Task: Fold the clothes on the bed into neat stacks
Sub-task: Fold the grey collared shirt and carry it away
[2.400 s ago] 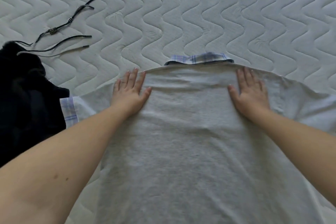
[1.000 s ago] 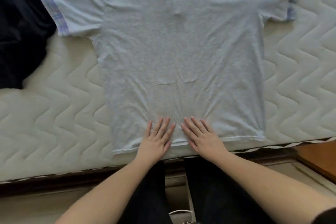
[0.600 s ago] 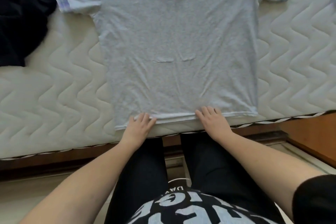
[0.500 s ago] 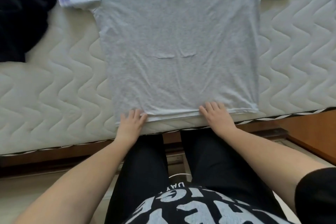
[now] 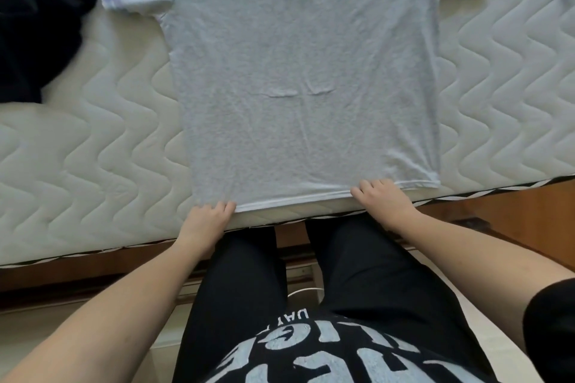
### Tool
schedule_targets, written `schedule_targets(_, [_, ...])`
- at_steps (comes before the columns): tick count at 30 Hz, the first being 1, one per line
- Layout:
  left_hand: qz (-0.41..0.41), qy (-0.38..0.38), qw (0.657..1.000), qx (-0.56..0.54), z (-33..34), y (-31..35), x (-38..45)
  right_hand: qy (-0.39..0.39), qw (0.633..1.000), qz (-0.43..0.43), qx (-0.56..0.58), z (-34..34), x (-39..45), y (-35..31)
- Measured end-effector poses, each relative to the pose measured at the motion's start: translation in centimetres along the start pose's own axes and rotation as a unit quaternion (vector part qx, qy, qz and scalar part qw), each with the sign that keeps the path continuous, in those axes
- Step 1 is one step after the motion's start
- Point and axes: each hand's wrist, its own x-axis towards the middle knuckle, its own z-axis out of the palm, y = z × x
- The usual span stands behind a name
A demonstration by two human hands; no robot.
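a moment ago our palms lay flat near the middle of the hem, smoothing; now we have slid them apart toward the corners and curled our fingers onto the bottom edge of the grey t-shirt point(image 5: 305, 78). our left hand point(image 5: 203, 221) sits at the lower left corner of the hem, its fingers point(image 5: 225, 207) bent over the white stitched edge, and our right hand point(image 5: 384, 200) sits nearer the lower right corner, fingers tucked onto the cloth in the same way. both look clamped on the hem, though the thumbs are hidden under the fabric, so we judge a pinch rather than see it plainly.

we take this to mean the smoothing is finished and the first fold is about to begin: with both corners held, the hem can be lifted and carried up toward the collar.

the shirt lies flat on the bed point(image 5: 77, 165), filling the centre and upper part of the frame. its long axis runs straight up and down the frame, hem at the bottom by the mattress edge, shoulders at the top, the collar out of view. the sleeves spread to the upper left and upper right, each with a plaid cuff. a few small creases remain near the middle.

a dark garment point(image 5: 34, 19) lies in the upper left of the frame, touching the left sleeve, not yet folded.
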Motion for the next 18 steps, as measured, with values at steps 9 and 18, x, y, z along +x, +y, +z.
schedule_targets(9, [-0.093,0.072,0.992,-0.053,1.0,-0.9,0.6,-0.002,0.985,0.173,-0.006,2.8,-1.8,0.8])
schedule_targets(18, [-0.103,-0.015,0.995,0.012,1.1,-1.1,0.3,-0.201,0.953,0.21,-0.08,4.2,-2.9,5.3])
